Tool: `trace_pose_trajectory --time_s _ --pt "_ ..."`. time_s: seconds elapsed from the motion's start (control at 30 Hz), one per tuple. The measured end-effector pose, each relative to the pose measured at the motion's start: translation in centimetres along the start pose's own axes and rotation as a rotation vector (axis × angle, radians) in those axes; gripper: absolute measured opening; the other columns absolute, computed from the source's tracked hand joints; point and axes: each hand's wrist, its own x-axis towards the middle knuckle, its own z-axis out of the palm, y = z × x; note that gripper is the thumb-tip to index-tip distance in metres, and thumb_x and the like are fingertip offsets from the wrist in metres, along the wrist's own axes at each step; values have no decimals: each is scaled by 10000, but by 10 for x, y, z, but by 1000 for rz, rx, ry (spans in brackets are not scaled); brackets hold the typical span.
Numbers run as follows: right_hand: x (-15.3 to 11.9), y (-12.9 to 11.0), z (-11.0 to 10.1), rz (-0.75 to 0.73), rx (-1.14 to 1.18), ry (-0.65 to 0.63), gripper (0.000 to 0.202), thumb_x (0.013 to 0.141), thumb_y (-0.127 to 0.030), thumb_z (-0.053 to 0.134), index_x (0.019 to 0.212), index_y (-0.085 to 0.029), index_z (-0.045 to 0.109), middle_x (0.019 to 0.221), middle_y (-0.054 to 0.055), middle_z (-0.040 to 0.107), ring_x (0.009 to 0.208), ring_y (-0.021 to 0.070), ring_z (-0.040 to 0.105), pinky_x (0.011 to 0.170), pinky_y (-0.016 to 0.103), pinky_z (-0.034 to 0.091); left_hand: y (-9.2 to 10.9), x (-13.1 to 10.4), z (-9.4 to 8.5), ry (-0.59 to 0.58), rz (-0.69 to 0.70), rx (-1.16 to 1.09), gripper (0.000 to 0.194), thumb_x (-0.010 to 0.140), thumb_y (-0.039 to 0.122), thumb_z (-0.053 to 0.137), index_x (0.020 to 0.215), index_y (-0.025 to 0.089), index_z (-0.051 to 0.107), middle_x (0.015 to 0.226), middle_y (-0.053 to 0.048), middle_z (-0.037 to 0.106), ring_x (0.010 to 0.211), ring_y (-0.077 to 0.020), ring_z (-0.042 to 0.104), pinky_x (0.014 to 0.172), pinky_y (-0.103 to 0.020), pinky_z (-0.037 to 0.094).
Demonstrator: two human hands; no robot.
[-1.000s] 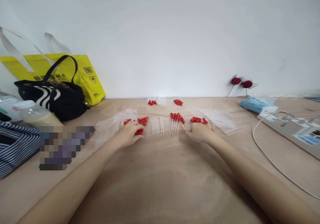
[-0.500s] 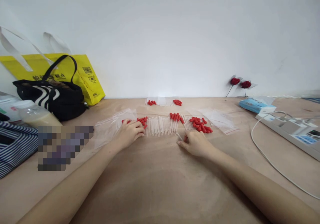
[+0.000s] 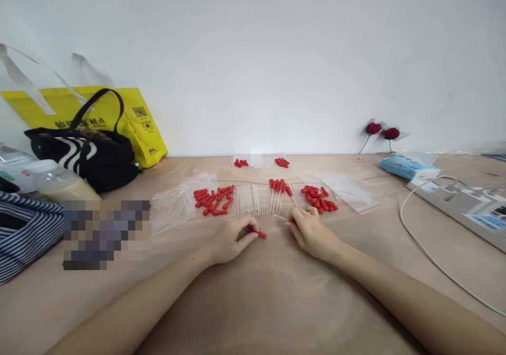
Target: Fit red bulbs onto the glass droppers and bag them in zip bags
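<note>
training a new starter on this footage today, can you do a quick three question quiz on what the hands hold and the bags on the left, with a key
1. Multiple choice: what is the person's left hand pinching?
A) a blue packet
B) a small red bulb-shaped cap
C) a white cable

2. True or false: the person's right hand has nothing in its fingers.

3. Short answer: what stands in front of the large yellow rectangular bag?

Key
1. B
2. False; it holds a thin clear tube.
3. A black bag with white stripes.
</note>
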Motion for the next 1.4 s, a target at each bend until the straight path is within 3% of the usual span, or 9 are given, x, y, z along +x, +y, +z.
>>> trace_pose_trajectory --time_s 0.17,0.3,0.4,0.5,0.9,1.07,1.2,1.4 --pt "-2 0 3 -230 21 96 181 865 -125 336 929 -134 505 758 51 565 701 151 488 769 320 308 0 -4 4 9 60 180 270 775 204 513 1041 183 549 1012 -70 572 937 -183 521 823 -337 415" --pt "-3 -2 4 -290 10 130 262 862 -116 354 1063 -140 519 780 54 577 725 146 492 789 327 296 -3 -2 12 83 19 310 182 784 273 543 936 224 630 1028 -51 590 963 -202 514 841 -369 380" --pt "-4 -4 4 -285 21 136 258 854 -127 383 1052 -162 545 763 35 583 716 134 497 814 341 274 -3 0 18 136 0 396 134 820 250 494 825 227 626 918 -11 635 891 -186 534 814 -378 353" --pt "-5 -5 5 -278 4 162 256 835 -114 406 1032 -161 563 753 25 588 707 126 503 837 359 250 0 0 20 176 1 437 117 838 217 457 835 209 573 852 11 645 849 -169 541 855 -397 308" --pt "-4 -10 5 -315 -51 210 274 805 -93 404 1030 -146 553 745 22 589 684 126 511 842 372 270 2 0 23 288 108 428 175 842 197 453 972 218 568 863 4 677 889 -163 578 989 -453 186" --pt "-3 -14 5 -355 -57 240 262 806 -95 394 1013 -123 551 707 24 575 635 120 486 825 370 294 5 1 23 341 73 386 126 832 203 479 868 207 600 820 8 678 824 -149 599 999 -465 161" --pt "-2 -15 3 -412 -49 275 267 816 -92 362 1005 -110 549 659 14 556 587 109 463 793 359 313 9 0 21 351 64 371 120 832 204 479 818 206 598 782 17 670 776 -137 606 1004 -469 143" --pt "-1 -16 -1 -480 -98 319 266 825 -71 343 946 -120 576 622 -3 547 551 98 455 785 360 294 14 -2 22 319 176 421 161 848 171 432 799 197 582 757 23 675 792 -131 621 1032 -465 109"
